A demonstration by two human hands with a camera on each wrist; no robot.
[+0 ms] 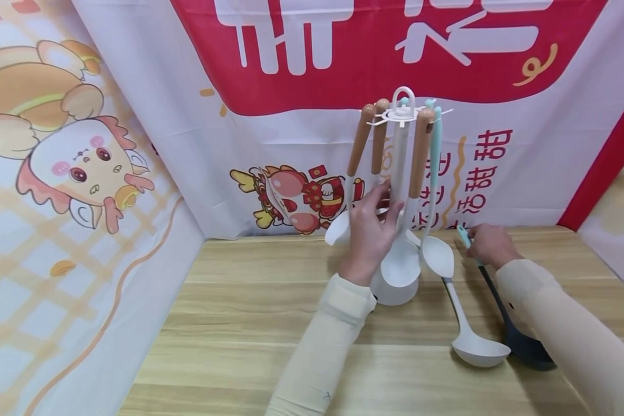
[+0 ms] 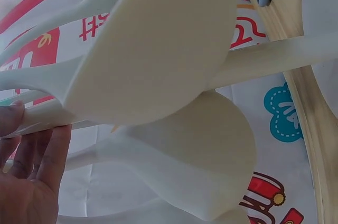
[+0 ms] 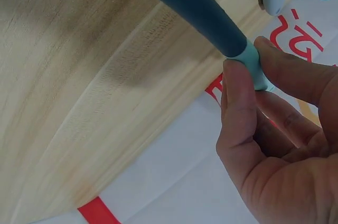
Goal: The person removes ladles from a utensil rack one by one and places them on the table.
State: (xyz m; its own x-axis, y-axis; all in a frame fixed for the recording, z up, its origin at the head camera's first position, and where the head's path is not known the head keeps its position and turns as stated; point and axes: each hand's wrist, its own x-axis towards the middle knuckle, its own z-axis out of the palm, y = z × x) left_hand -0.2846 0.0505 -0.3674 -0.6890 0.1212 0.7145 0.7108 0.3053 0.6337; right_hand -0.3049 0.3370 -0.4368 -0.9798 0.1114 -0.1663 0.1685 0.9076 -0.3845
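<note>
a white utensil stand [image 1: 401, 138] is seen at the centre of the head view, on the wooden tabletop [image 1: 239, 323]. four utensils are hung from its top ring: three with wooden handles [image 1: 361, 141] and white heads, and one pale green-handled spoon [image 1: 437, 254] at the right side of the stand. the stand's round base is partly hidden behind the hanging heads.

the left hand [image 1: 369, 231] is raised just left of centre, with its fingers [image 2: 31, 155] laid fairly straight against the stand's white pole and the hanging utensils; nothing is seen to be clasped, so its grip is loose and mostly open. in the left wrist view, two broad white spoon heads [image 2: 158, 49] fill the frame right beside the fingers.

the right hand [image 1: 491, 244] is held at the right of the frame, low over the tabletop. its grip is closed in a pinch, thumb against fingertips [image 3: 240, 102], on the pale green end of a dark blue spatula [image 1: 520, 335]. the spatula's dark head is rested on the tabletop toward the lower right. a white ladle [image 1: 470, 341] lies flat just left of the spatula, between it and the stand.
</note>
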